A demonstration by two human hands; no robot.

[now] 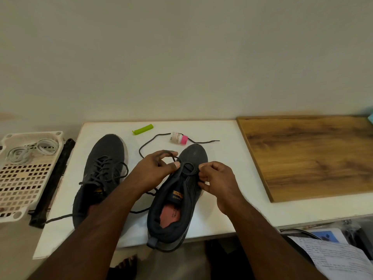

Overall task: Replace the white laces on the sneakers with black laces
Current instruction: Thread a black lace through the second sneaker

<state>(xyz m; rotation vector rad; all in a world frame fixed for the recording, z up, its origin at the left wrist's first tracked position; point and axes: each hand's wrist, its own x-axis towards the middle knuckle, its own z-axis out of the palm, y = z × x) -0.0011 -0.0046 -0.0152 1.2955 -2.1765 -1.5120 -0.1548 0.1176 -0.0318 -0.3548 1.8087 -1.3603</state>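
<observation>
Two dark sneakers lie on a white table (222, 138). The left sneaker (105, 158) carries a black lace threaded through its eyelets, ends loose. The right sneaker (179, 199) has its heel toward me and a red insole showing. A black lace (150, 142) loops from this shoe across the table past a small bottle. My left hand (155, 168) pinches the lace above the shoe's lower eyelets. My right hand (216, 178) pinches the lace at the shoe's right side. White laces (30, 150) lie coiled in a perforated tray.
The perforated white tray (22, 182) stands left of the table beside a black bar (54, 178). A green clip (143, 129) and a small pink-capped bottle (179, 138) lie at the table's back. A wooden board (310, 154) lies to the right. Papers (335, 257) sit at the lower right.
</observation>
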